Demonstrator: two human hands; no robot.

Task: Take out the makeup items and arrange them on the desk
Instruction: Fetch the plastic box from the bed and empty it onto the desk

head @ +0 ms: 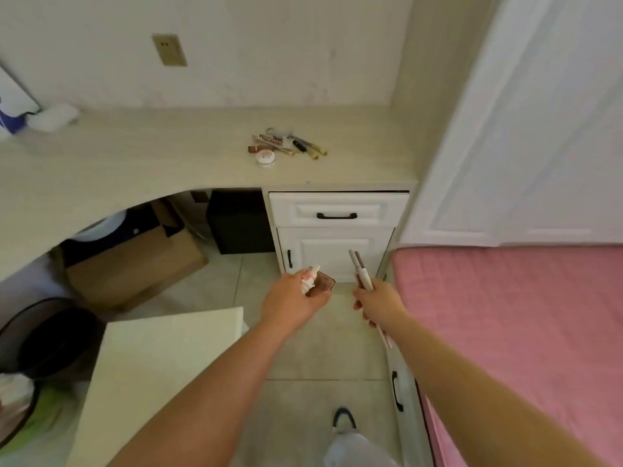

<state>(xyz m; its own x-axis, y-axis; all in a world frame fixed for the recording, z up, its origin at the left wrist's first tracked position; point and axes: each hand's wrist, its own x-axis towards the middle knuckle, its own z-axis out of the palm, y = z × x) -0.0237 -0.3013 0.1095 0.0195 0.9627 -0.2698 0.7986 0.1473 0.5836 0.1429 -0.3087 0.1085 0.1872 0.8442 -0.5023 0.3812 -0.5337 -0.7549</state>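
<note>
1. Foot [344, 420]: one shoe tip shows at the bottom edge, on the tiled floor [320, 332].
2. White board [158, 372]: a flat pale panel lies left of the left forearm, near a dark round bin [50, 335].
3. Left hand [293, 299]: held out over the floor in front of the cabinet. The fingers are curled round a brown compact [322, 284] and a small white-and-pink item [309, 279]; the kind of that small item cannot be told.
4. Right hand [377, 306]: held out beside the left hand, apart from it. The fingers are closed on a bundle of slim pencils [360, 269], whose tips stick out above the hand and below the wrist.
5. Pink mattress [505, 315]: lies at the right, just beside the right arm.
6. Cabinet: the white drawer [337, 208] with a black handle is closed; a white door [333, 252] sits below it.
7. Cardboard box [135, 264]: stands under the desk, left of the cabinet.
8. Desk [151, 156]: a cluster of makeup items [286, 144] lies on the top above the drawer, including tubes, pencils and a round white pot [265, 158].
9. Wall socket [169, 49]: mounted on the wall behind the desk.
</note>
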